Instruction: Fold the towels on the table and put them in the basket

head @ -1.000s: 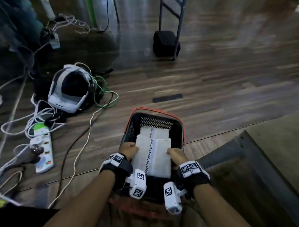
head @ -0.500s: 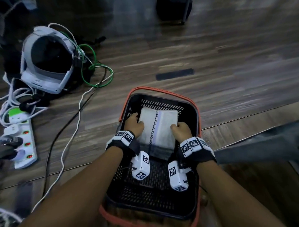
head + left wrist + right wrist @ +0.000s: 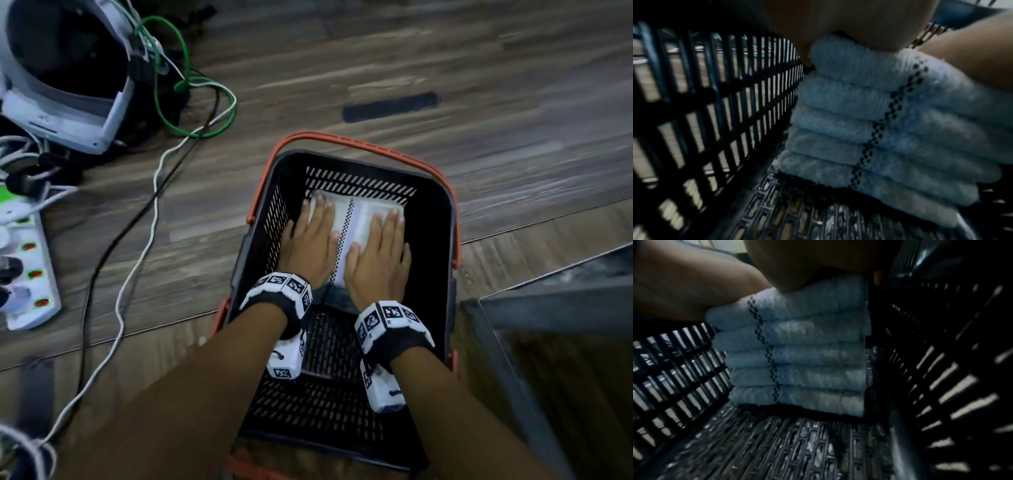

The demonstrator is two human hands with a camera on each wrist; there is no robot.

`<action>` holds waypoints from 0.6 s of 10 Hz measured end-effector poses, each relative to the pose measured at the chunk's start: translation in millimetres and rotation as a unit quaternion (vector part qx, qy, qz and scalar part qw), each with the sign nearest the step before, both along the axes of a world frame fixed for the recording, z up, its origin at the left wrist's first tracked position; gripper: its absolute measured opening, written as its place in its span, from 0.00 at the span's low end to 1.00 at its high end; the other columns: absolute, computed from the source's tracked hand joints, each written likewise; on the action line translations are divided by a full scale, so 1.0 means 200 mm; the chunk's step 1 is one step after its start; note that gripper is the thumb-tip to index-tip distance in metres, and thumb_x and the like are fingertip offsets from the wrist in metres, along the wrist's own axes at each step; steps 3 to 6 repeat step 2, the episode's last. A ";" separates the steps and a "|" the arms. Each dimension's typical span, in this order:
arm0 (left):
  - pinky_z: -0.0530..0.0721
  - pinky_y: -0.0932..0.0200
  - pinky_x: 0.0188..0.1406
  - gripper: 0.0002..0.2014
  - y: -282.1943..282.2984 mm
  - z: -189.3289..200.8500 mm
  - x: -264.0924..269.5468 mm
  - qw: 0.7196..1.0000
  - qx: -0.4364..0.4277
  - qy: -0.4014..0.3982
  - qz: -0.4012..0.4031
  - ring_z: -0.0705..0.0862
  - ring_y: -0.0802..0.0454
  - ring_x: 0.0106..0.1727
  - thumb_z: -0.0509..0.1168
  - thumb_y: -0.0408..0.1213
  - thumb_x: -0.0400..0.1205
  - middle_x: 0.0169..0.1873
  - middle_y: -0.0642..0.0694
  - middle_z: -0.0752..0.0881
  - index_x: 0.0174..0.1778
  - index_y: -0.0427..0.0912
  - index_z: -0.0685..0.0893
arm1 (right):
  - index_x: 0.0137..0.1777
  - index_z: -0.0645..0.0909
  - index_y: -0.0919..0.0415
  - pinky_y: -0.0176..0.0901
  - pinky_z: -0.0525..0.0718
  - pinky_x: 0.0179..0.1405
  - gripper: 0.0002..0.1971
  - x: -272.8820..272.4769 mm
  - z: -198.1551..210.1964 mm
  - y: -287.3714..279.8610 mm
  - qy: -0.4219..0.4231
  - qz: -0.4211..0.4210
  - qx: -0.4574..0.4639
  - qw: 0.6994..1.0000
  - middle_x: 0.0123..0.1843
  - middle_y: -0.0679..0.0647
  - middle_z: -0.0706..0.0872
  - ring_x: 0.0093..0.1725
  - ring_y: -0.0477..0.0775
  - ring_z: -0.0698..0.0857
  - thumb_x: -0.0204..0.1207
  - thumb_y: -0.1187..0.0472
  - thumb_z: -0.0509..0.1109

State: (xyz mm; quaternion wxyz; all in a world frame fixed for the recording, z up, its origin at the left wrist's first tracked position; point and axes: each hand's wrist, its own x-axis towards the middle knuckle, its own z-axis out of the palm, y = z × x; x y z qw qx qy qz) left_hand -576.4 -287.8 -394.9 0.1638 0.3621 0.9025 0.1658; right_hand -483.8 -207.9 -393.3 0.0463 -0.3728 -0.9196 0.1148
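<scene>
Both hands lie flat, fingers straight, grasping nothing: left hand (image 3: 310, 245) and right hand (image 3: 378, 253) press the top of the stack of folded white terry towels with a dark checked stripe (image 3: 356, 219). The stack sits at the far end of the black slotted plastic basket with orange handles (image 3: 445, 219), on the floor.

Risk, judged: the wrist views show about six layers, fairly aligned. Lifting the palms unevenly could drag the top towel askew. Further out, loose white and green cables (image 3: 150, 219) lie near the basket, a snag hazard.

No readable text, label, brand or number shows in any view
</scene>
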 end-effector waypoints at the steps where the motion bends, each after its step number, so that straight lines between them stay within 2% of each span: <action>1: 0.48 0.43 0.80 0.27 0.00 -0.04 0.01 1.000 -0.013 0.007 0.005 0.41 0.47 0.84 0.40 0.46 0.87 0.83 0.50 0.41 0.83 0.47 0.42 | 0.81 0.54 0.66 0.60 0.65 0.76 0.33 -0.02 -0.05 0.00 0.025 -0.005 -0.002 1.000 0.83 0.65 0.54 0.83 0.62 0.53 0.78 0.51 0.48; 2: 0.45 0.42 0.80 0.27 0.03 -0.06 0.00 0.999 -0.029 0.019 0.010 0.40 0.46 0.83 0.39 0.46 0.87 0.83 0.50 0.40 0.82 0.48 0.40 | 0.81 0.55 0.67 0.57 0.63 0.76 0.33 -0.03 -0.07 0.01 0.032 -0.010 -0.021 0.999 0.83 0.65 0.53 0.83 0.63 0.52 0.78 0.51 0.47; 6: 0.45 0.42 0.80 0.27 0.03 -0.06 0.00 0.999 -0.029 0.019 0.010 0.40 0.46 0.83 0.39 0.46 0.87 0.83 0.50 0.40 0.82 0.48 0.40 | 0.81 0.55 0.67 0.57 0.63 0.76 0.33 -0.03 -0.07 0.01 0.032 -0.010 -0.021 0.999 0.83 0.65 0.53 0.83 0.63 0.52 0.78 0.51 0.47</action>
